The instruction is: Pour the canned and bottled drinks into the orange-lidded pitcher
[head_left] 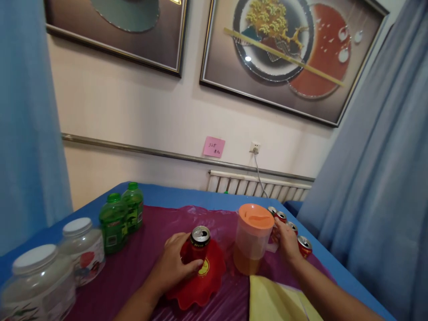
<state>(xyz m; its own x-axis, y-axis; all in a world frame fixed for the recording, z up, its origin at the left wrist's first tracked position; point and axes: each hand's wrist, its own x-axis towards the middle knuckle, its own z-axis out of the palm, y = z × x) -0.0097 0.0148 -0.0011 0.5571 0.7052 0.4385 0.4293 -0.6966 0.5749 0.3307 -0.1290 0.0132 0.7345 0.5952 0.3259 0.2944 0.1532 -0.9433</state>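
Observation:
My left hand (pixel 177 263) is wrapped round a dark red drink can (pixel 199 238) with its top opened. The can is upright over a red wavy-edged dish (pixel 214 283) bearing a yellow round mark; whether it rests on the dish I cannot tell. At the right, my right hand (pixel 285 238) is closed at the handle of a clear plastic pitcher (pixel 250 243). An orange lid covers the pitcher, and amber liquid fills its lower part. The fingers round the handle are partly hidden. A yellow cloth (pixel 277 296) lies in front of the pitcher.
Several opened cans (pixel 304 246) stand in a row at the right edge of the blue table (pixel 160 196). Two green bottles (pixel 113 223) and two clear white-lidded jars (pixel 40 281) line the left side. Purple plastic sheeting (pixel 167 218) covers the middle. Behind is a radiator (pixel 234 183).

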